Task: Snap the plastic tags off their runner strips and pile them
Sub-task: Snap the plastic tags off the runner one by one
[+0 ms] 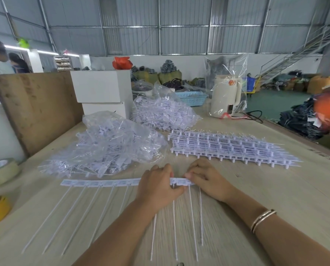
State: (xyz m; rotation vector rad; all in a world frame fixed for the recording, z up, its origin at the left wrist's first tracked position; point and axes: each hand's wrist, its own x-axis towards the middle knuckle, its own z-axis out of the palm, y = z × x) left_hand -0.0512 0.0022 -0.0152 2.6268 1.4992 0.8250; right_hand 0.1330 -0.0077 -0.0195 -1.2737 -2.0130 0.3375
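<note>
A white runner strip of plastic tags (100,183) lies flat across the table in front of me, its long thin tails pointing toward me. My left hand (156,186) presses and grips the strip near its right end. My right hand (204,179) pinches the last tags at that end, thumb and fingers closed on them. A stack of whole tag strips (227,148) lies to the right behind my hands. Loose separated tags fill a clear bag (106,144) to the left behind them, and a second clear bag of tags (164,114) sits further back.
A brown board (35,108) stands at the left table edge, with white boxes (102,87) behind it. Tape rolls (1,171) lie at the near left. A cream kettle in plastic wrap (225,96) and a blue basket (191,96) stand at the back. People stand far left.
</note>
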